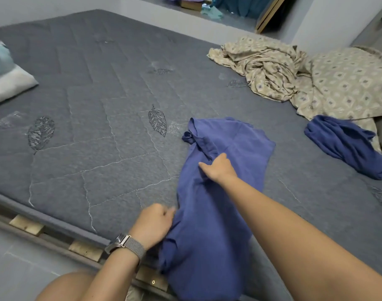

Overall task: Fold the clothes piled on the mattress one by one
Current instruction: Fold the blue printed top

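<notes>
Clothes: a blue garment [218,192] lies on the near part of the grey mattress [98,127], its lower end hanging over the edge toward the floor. No writing or label can be read anywhere. At far left a pale pillow [7,83] rests on the mattress. The left hand [153,224], a mesh-band watch [126,246] on its wrist, is closed on the garment's left edge. The right hand [218,168] pinches a fold near the collar. Further right lies a darker blue garment [346,146], apart from the first, touching a crumpled patterned beige sheet [294,77] behind it.
</notes>
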The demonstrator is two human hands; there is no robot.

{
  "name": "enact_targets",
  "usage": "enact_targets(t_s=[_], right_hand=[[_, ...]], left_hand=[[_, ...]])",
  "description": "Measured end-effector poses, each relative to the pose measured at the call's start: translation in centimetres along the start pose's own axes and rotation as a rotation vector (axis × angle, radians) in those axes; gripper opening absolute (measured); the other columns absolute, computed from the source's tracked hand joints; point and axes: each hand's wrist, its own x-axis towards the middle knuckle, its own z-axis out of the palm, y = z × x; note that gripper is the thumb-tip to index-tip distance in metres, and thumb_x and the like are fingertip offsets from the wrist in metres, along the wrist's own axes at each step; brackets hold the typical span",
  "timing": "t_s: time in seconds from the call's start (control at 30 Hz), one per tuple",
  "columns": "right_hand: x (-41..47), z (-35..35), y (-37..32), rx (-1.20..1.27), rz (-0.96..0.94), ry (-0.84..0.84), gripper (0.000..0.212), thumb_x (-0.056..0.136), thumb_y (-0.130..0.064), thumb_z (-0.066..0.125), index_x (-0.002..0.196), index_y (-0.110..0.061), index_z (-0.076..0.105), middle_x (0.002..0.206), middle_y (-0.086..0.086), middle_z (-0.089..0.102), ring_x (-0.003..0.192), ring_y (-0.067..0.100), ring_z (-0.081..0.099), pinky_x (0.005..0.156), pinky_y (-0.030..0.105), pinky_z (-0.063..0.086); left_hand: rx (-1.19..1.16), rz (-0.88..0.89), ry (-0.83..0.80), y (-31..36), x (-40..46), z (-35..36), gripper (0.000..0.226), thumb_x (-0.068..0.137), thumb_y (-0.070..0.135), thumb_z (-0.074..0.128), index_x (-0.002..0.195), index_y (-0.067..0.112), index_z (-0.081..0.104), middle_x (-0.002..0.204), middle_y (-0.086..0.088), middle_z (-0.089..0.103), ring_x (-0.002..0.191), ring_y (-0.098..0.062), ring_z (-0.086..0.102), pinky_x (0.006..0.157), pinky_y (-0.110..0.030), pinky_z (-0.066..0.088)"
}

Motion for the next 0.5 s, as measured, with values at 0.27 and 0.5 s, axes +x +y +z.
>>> enact_targets(t_s=[0.27, 0.5], right_hand=[[2.1, 0.6, -1.4, 0.348, -0.256, 0.237, 0.015, 0.094, -0.013, 0.051, 0.099, -0.007, 0.064, 0.08, 0.001, 0.059, 0.083, 0.018, 0.053, 0.073, 0.024, 0.039], [0.2, 1.5, -1.0, 0.033, -0.427, -0.161, 0.045, 0.101, -0.023, 0.046, 0.144, -0.011, 0.041, 0.142, 0.008, 0.053, 0.134, 0.024, 0.045, 0.107, 0.025, 0.029]], left_hand=[[0.303, 0.027, -0.245, 0.5, 0.0, 1.8, 0.038, 0.092, 0.046, 0.042, 0.079, 0.012, 0.053, 0.116, -0.016, 0.065, 0.106, -0.031, 0.06, 0.085, -0.031, 0.049], [-0.065, -0.02, -0.162, 2.2, 0.7, 2.7, 0.055, 0.095, 0.06, 0.032, 0.113, 0.013, 0.053, 0.129, -0.011, 0.059, 0.12, -0.027, 0.053, 0.095, -0.029, 0.041]])
